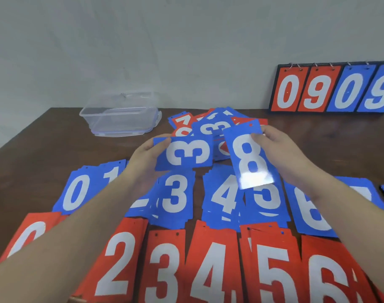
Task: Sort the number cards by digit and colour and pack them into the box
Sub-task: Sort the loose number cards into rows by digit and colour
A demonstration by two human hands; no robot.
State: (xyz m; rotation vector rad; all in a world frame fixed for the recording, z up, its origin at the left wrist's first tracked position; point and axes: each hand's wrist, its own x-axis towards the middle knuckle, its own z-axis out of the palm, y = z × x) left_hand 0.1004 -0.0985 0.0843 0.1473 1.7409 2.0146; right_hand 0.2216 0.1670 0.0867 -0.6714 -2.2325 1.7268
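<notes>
Blue 8 card (pixel 249 156), pinched at the upper edge by the right hand (pixel 280 154), held upright above the blue 5 pile (pixel 267 200), long axis running away from the body, digit readable, top tilted a little left. Just left of the 8: blue 3 card (pixel 184 153), turned sideways, long axis left to right, gripped at its left end by the left hand (pixel 147 158). Directly under the 3: matching blue 3 pile (pixel 175 193). Behind the 8: unsorted heap (pixel 215 125); further left, clear box (pixel 121 115), nothing visible inside. Risks, probably: glare on the 8 hiding the digit, dropping it on the 5 pile; sideways 3 landing crooked; forearms sweeping the red piles (pixel 208 270).
</notes>
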